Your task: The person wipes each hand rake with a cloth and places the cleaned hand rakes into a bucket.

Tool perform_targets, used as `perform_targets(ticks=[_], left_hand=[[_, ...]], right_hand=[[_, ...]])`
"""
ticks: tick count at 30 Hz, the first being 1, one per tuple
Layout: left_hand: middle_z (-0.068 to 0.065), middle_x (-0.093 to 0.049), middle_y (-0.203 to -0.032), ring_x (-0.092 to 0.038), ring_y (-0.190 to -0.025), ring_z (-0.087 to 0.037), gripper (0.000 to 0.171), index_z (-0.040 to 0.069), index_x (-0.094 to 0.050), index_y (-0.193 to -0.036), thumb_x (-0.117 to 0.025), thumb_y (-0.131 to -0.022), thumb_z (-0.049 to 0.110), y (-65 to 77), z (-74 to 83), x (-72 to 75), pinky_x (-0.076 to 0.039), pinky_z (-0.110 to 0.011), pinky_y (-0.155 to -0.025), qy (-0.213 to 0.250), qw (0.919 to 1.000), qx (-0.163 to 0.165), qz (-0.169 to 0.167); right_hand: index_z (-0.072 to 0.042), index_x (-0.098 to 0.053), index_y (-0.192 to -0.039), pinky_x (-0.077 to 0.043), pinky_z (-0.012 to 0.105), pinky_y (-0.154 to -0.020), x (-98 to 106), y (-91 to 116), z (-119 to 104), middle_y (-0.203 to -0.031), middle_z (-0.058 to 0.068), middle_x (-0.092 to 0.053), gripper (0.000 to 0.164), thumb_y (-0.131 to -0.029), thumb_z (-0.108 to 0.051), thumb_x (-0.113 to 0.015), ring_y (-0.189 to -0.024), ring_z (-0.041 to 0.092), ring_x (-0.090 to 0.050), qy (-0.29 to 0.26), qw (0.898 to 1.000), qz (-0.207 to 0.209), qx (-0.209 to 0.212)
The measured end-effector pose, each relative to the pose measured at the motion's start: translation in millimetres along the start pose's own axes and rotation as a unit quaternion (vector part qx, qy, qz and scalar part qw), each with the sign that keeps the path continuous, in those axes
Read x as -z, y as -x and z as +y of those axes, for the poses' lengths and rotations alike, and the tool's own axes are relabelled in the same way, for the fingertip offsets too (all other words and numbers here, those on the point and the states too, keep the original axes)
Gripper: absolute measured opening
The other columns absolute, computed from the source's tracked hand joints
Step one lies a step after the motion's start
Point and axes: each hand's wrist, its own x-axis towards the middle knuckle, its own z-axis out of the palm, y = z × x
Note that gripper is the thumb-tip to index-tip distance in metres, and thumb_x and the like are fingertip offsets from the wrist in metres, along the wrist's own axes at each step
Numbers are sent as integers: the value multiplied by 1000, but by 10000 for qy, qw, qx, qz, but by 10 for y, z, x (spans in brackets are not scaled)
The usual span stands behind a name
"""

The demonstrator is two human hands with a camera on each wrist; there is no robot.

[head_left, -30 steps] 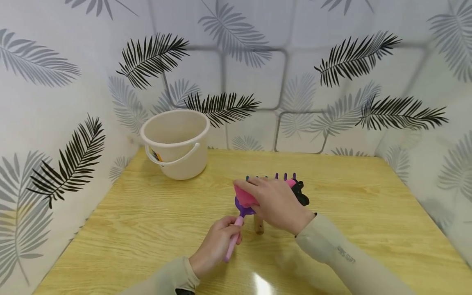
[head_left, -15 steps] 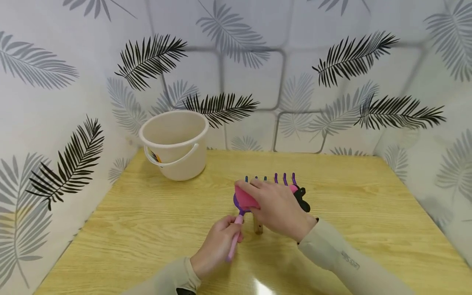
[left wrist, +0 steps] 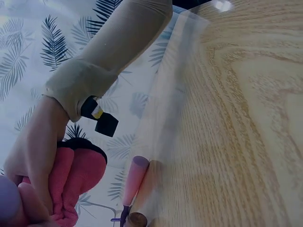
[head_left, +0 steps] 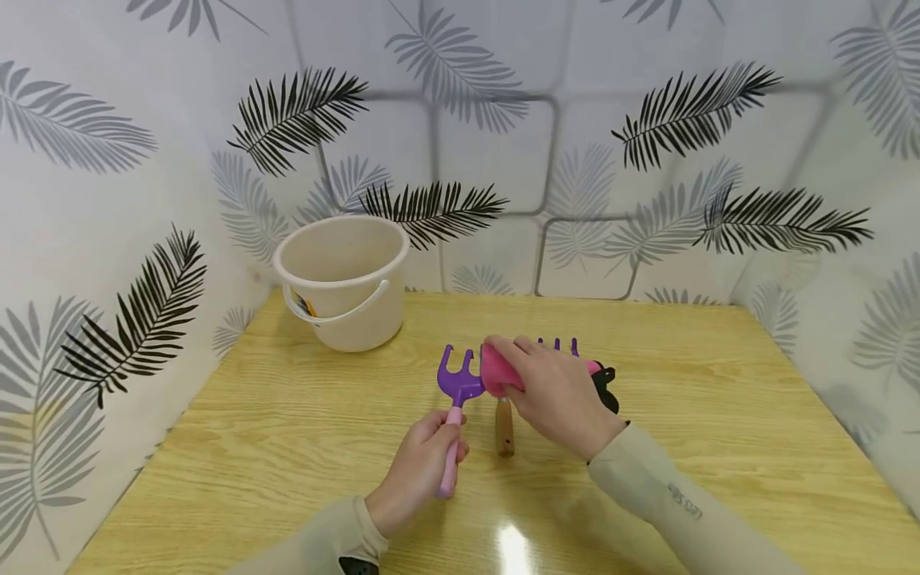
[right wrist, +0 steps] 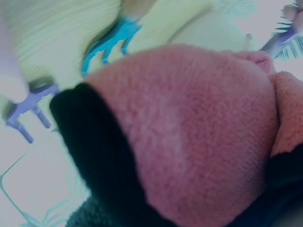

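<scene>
My left hand (head_left: 417,459) grips the pink handle of a small garden hand fork (head_left: 460,386), its purple tines pointing away from me. Bunched in my right hand (head_left: 557,391) is a pink fluffy cloth (head_left: 499,369) with black trim, at the right edge of the fork's head. In the right wrist view the cloth (right wrist: 203,118) fills the middle and hides the fingers. Underneath the right hand lies a teal rake (right wrist: 113,40), whose wooden handle (head_left: 505,431) sticks out towards me. Beside it is another purple rake (right wrist: 33,104), mostly covered in the head view.
A cream bucket (head_left: 341,303) with a white bail handle stands at the table's back left. The wood-grain table (head_left: 287,447) meets leaf-patterned walls at the back and sides. A pink handle (left wrist: 135,182) shows near the table in the left wrist view.
The cloth has shifted right, off the fork's head, and the purple tines now show. My left hand has turned the fork a little more upright in the head view.
</scene>
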Motion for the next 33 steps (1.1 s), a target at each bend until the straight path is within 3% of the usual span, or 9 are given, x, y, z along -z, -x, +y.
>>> perform_targets(ticks=[4, 10, 12, 18, 26, 29, 33], left_hand=[[-4, -50, -71, -41, -41, -10, 30, -9, -48, -116, -35, -100, 14, -13, -7, 12, -40, -19, -35, 24, 10000, 31, -20], [-4, -50, -70, -43, -40, -11, 28, -10, -49, -107, -34, -101, 12, -37, 11, 5, -40, -20, -35, 35, 9999, -29, -90], [-4, -50, -70, -44, -40, -11, 27, -9, -48, -108, -34, -100, 12, -34, 11, -2, -41, -20, -36, 44, 9999, -16, -113], [-6, -51, -72, -43, -44, -10, 30, -7, -49, -117, -35, -101, 15, -17, 28, -3, -41, -21, -36, -60, 10000, -6, -28], [-5, -52, -71, -44, -45, -12, 30, -6, -50, -117, -37, -101, 17, 16, 31, 4, -42, -23, -35, -202, 9996, -143, -97], [-5, -51, -71, -43, -44, -13, 30, -5, -50, -117, -36, -102, 18, 10, 36, 22, -42, -24, -35, -238, 9995, -224, -30], [-6, -51, -72, -44, -46, -13, 30, -5, -50, -117, -36, -102, 17, -15, 43, 49, -41, -24, -36, -334, 9988, -341, 51]], right_hand=[[-20, -52, -134, -49, 29, -49, -3, 29, -65, -102, 2, -64, 62, -77, -23, -77, -69, 15, -57, 2, 9999, -130, -36], [-23, -54, -132, -53, 31, -51, -3, 61, -273, -113, 8, -65, 60, -77, -31, -77, -82, 21, -64, -32, 9984, -354, 436], [-24, -56, -130, -51, 30, -47, -9, 48, -248, -110, 7, -66, 58, -77, -30, -77, -77, 20, -63, 11, 9986, -287, 436], [-28, -55, -132, -44, 27, -45, 14, -13, -39, -98, -3, -63, 56, -80, -27, -74, -66, 13, -54, 8, 9992, -392, -38], [-18, -40, -139, -52, 34, -52, 70, -71, 137, -94, 5, -65, 62, -85, -25, -70, -66, 14, -56, -736, 9911, -523, -977], [-18, -41, -131, -51, 32, -53, 108, -69, 71, -89, 3, -64, 56, -85, -30, -70, -65, 13, -55, -1120, 9868, -540, -1033], [-24, -48, -125, -49, 29, -54, 154, -53, -54, -89, -4, -62, 47, -85, -32, -71, -67, 10, -54, -1396, 9855, -549, -789]])
